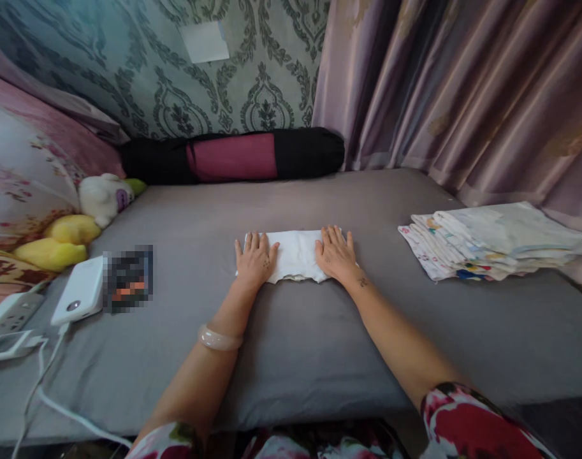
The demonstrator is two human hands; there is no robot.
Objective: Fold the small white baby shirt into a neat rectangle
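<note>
A folded white cloth [297, 255] lies flat on the grey bed sheet [291, 344], straight in front of me. My left hand [257, 256] rests palm down on its left end, fingers stretched forward. On the opposite end, my right hand [337, 253] presses flat in the same way, fingers a little apart. Between the two hands the middle of the cloth shows, and its near edge looks slightly wavy. The cloth's outer ends are mostly hidden under my palms.
A stack of folded printed cloths [486, 242] sits at the right. On the left are a white power bank [80, 290] with cables, a power strip [13, 312], a blurred-out dark object [128, 278] and plush toys [104, 197]. A black and maroon roll [231, 156] lies along the wall.
</note>
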